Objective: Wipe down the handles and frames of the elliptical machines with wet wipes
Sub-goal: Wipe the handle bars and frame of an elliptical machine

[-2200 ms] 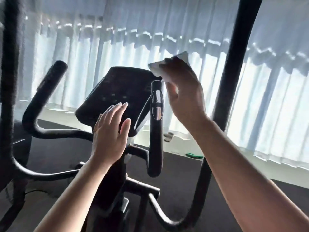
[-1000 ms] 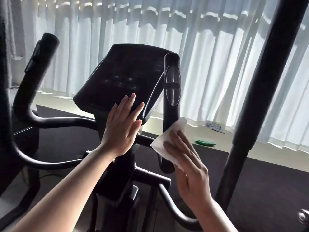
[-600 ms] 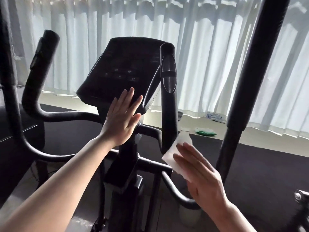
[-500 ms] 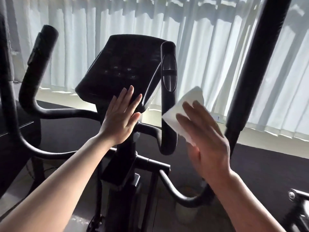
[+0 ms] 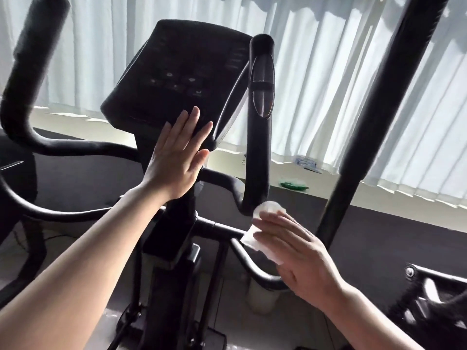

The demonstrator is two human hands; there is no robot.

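A black elliptical machine fills the view, its console (image 5: 182, 79) at centre. My left hand (image 5: 177, 162) lies flat with straight fingers against the console's lower edge. An upright black inner handle (image 5: 260, 127) with a silver sensor pad stands right of the console. My right hand (image 5: 300, 258) presses a white wet wipe (image 5: 262, 228) with straight fingers against the bottom bend of that handle. A thick moving arm bar (image 5: 379, 117) rises at the right, and the left handle (image 5: 27, 72) curves up at the left.
White curtains (image 5: 316, 84) hang behind over a pale sill. A green packet (image 5: 294, 184) and a small blue-white packet (image 5: 307, 162) lie on the sill. Dark floor mat (image 5: 379, 248) lies beyond the frame. Another machine's black part (image 5: 429, 299) is at lower right.
My right hand with the wipe has slid down the inner handle from mid height to its bottom bend. My left hand has stayed on the console.
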